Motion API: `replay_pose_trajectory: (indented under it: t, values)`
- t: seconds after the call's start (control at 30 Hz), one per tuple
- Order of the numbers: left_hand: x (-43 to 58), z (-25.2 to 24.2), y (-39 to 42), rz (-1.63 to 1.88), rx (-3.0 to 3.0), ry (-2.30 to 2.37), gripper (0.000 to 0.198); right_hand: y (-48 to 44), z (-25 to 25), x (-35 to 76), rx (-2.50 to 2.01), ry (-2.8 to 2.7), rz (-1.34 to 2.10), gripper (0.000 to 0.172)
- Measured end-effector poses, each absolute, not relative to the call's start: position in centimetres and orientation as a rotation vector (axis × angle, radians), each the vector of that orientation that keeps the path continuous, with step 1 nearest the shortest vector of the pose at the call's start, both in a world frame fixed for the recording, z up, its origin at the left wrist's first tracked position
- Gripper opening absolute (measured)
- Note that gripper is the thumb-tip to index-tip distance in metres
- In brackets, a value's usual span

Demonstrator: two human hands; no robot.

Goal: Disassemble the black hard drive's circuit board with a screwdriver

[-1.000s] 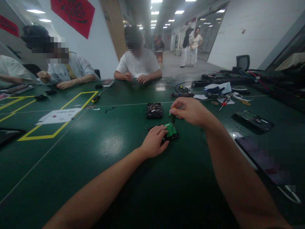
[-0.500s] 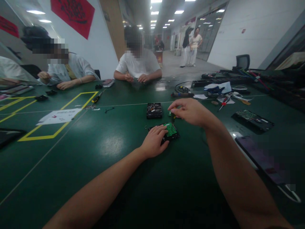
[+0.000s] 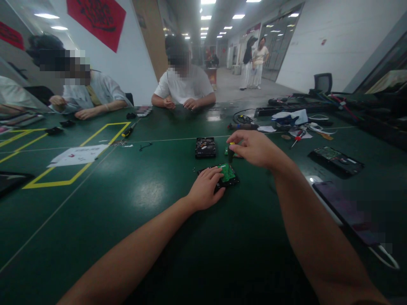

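A hard drive (image 3: pixel 235 182) with a green circuit board (image 3: pixel 227 172) facing up lies in front of me. My left hand (image 3: pixel 208 186) holds it down, fingers over its left part and thumb along the near edge. A screwdriver (image 3: pixel 230 156) stands nearly upright in the grip of my right hand (image 3: pixel 249 146), its handle top yellow. Its tip meets the board; what sits right under the tip is too small to make out. Behind my left hand rests a second, black hard drive (image 3: pixel 205 147). A small green piece (image 3: pixel 238 156) is partly covered by my right hand.
To the right lie another drive (image 3: pixel 337 161), a phone (image 3: pixel 346 212) with a white cable, and a red screwdriver (image 3: pixel 298 136) among clutter. A paper sheet (image 3: pixel 78 155) and a yellow-black screwdriver (image 3: pixel 129 130) lie left. Two people sit across the green table (image 3: pixel 152 245).
My right hand has shifted slightly on the screwdriver, and its handle shows more upright. My left hand stays on the hard drive.
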State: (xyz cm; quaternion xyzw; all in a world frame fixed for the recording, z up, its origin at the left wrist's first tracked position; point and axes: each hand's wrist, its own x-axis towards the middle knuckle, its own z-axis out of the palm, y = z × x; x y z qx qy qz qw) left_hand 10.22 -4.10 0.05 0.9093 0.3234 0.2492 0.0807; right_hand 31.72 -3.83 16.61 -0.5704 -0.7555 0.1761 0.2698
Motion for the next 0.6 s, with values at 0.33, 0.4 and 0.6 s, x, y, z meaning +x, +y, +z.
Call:
replay_pose_trajectory:
  t: [0.33, 0.4, 0.6]
  values:
    - [10.34, 0.13, -4.2, 0.727, 2.72, 0.985, 0.044, -3.77, 16.64, 31.64, -1.462, -2.087, 0.509, 0.02]
    - [10.3, 0.11, -4.18, 0.728, 2.724, 0.986, 0.044, -3.78, 16.63, 31.78, -1.456, -2.092, 0.498, 0.021]
    - [10.27, 0.37, -4.28, 0.728, 2.72, 0.977, 0.043, -3.78, 16.44, 31.89, -1.502, -2.019, 0.494, 0.026]
